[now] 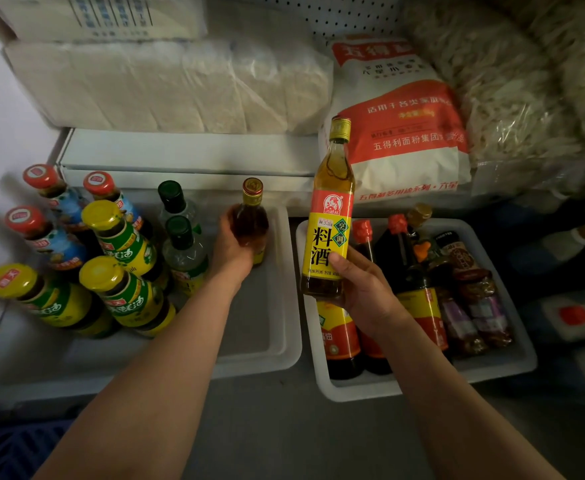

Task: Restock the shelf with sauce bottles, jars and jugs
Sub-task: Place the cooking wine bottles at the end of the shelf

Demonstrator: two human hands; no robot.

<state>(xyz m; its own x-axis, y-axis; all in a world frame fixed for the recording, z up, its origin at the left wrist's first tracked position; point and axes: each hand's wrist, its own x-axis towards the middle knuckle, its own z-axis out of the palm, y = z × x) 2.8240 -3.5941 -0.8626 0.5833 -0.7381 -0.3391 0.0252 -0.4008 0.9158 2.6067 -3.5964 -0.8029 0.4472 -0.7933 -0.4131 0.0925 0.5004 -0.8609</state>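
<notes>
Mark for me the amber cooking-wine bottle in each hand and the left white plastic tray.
Tall amber cooking-wine bottle with yellow label (325, 244), head view, on its label.
Amber bottle with red-gold cap (252, 225), head view, on its glass shoulder.
Left white plastic tray (286, 282), head view, on its right rim.

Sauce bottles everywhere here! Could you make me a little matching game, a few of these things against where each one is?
Things:
1. Cooking wine bottle with yellow label
2. Amber bottle with red-gold cap
3. Yellow-capped jars
4. Flour bag

Places:
A. Left part of left tray
B. Upper shelf
C. Held up by right hand
D. Gripped by left hand in left tray

Pairs: 1-C, 2-D, 3-A, 4-B
</notes>
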